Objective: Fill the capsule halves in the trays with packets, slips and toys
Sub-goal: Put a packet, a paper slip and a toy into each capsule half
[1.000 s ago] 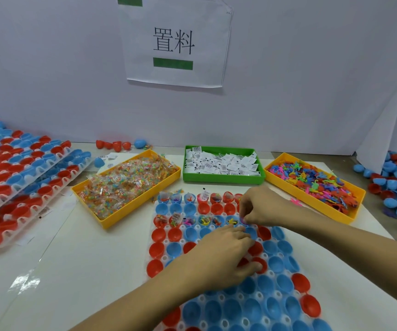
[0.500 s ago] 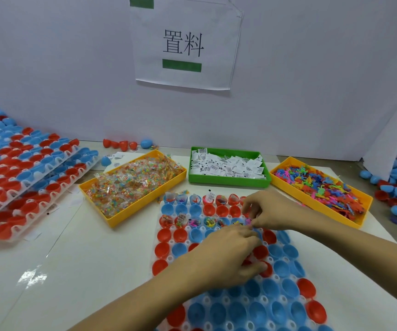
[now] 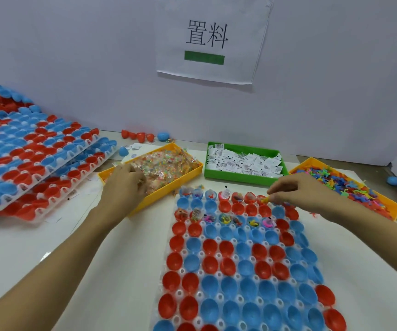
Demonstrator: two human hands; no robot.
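From the head camera I see my left hand [image 3: 123,185] reaching into the yellow bin of packets [image 3: 161,168], fingers curled down among the packets; I cannot tell whether it has one pinched. My right hand [image 3: 297,192] hangs over the far right corner of the tray [image 3: 240,271] in front of me, thumb and forefinger pinching a small yellow toy [image 3: 265,199] just above a red capsule half in the far row. The tray lies flat on the white counter [image 3: 61,259], its red and blue halves open upward; the far row and the third row hold packets, slips and toys, while the nearer rows look bare. Behind the tray sits a green bin of white slips [image 3: 244,162], and to its right a yellow bin of coloured toys [image 3: 350,187]. More trays of halves [image 3: 30,158] are stacked at the left.
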